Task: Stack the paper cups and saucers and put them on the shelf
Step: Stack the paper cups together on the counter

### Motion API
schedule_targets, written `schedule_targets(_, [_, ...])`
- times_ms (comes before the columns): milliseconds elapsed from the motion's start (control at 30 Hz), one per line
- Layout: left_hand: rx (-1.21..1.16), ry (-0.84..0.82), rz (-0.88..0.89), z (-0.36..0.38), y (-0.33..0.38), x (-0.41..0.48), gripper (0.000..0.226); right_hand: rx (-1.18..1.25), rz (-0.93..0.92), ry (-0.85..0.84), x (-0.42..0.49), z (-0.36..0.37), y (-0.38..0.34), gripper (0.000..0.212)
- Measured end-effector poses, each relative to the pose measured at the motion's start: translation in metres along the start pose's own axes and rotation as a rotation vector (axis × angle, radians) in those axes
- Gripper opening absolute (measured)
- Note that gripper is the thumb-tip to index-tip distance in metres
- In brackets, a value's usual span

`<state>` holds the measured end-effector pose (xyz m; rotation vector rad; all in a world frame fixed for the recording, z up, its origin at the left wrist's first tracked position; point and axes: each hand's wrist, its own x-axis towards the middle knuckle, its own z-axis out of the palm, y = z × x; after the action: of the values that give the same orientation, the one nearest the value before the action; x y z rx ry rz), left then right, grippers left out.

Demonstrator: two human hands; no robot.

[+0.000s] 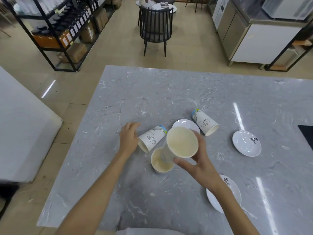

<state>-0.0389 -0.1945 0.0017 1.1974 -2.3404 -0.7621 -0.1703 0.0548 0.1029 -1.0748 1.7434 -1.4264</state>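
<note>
My right hand point(197, 164) grips a paper cup point(182, 144), held upright above the table with its mouth toward me. Just below it stands another upright paper cup point(160, 162). A third cup point(151, 138) lies on its side to the left, and my left hand point(129, 138) hovers open at its mouth end, close to touching it. One more cup point(205, 122) lies on its side further back. Three white saucers rest on the table: one point(182, 124) behind the held cup, one point(246, 143) at the right, one point(225, 195) partly under my right forearm.
The grey marble table point(152, 92) ends at its left and far edges. A black shelf rack point(55, 28) with bottles and boxes stands at the far left. A dark chair point(155, 26) and a steel counter point(254, 36) lie beyond. A black object point(307, 134) sits at the right edge.
</note>
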Motion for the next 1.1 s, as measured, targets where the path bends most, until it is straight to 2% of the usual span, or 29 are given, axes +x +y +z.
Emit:
schedule_targets(67, [0.214, -0.262, 0.287, -0.009, 0.003, 0.028, 0.059, -0.081, 0.025, -0.091, -0.002, 0.013, 0.012, 0.086])
schedule_targets(133, [0.574, -0.566, 0.629, -0.011, 0.003, 0.051, 0.070, -0.177, 0.060, -0.160, -0.005, 0.024, 0.028, 0.082])
schedule_targets(200, [0.831, -0.719, 0.872, -0.009, 0.000, 0.063, 0.085, -0.244, 0.105, -0.208, -0.010, 0.030, 0.048, 0.087])
schedule_targets(267, [0.942, -0.715, 1.001, -0.005, -0.004, 0.065, 0.086, -0.282, 0.156, -0.226, -0.013, 0.035, 0.068, 0.101])
schedule_targets(367, [1.035, -0.615, 1.083, 0.004, -0.010, 0.061, 0.070, -0.292, 0.166, -0.220, -0.011, 0.042, 0.080, 0.116])
schedule_targets(567, [0.926, -0.339, 1.177, 0.009, -0.010, 0.046, 0.048, -0.250, 0.106, -0.166, 0.002, 0.057, 0.085, 0.087])
schedule_targets(667, [0.734, -0.251, 1.082, 0.015, 0.000, 0.034, 0.045, -0.195, 0.086, -0.130, 0.003, 0.060, 0.090, 0.085])
schedule_targets(733, [0.628, -0.249, 0.960, 0.018, 0.003, 0.030, 0.044, -0.173, 0.109, -0.077, 0.003, 0.054, 0.093, 0.086])
schedule_targets(767, [0.539, -0.279, 0.852, 0.019, 0.001, 0.029, 0.053, -0.168, 0.116, -0.040, 0.002, 0.048, 0.095, 0.086])
schedule_targets(833, [0.245, -0.305, 0.456, 0.018, -0.002, 0.021, 0.074, -0.132, 0.128, 0.040, 0.001, 0.031, 0.101, 0.086])
schedule_targets(900, [-0.173, -0.050, -0.021, 0.014, -0.005, 0.004, 0.082, -0.102, 0.147, 0.106, -0.001, 0.013, 0.108, 0.086])
schedule_targets(933, [-0.368, 0.099, -0.226, 0.011, -0.005, -0.009, 0.083, -0.094, 0.162, 0.122, -0.002, 0.007, 0.111, 0.086])
schedule_targets(967, [-0.528, 0.180, -0.378, 0.006, -0.004, -0.024, 0.082, -0.084, 0.177, 0.126, -0.001, 0.004, 0.111, 0.086])
schedule_targets(1033, [-0.742, 0.190, -0.513, 0.000, 0.000, -0.055, 0.080, -0.078, 0.188, 0.116, 0.000, 0.005, 0.110, 0.086])
schedule_targets(1100, [-0.861, 0.151, -0.495, -0.006, 0.012, -0.079, 0.076, -0.076, 0.175, 0.103, 0.002, 0.009, 0.109, 0.085])
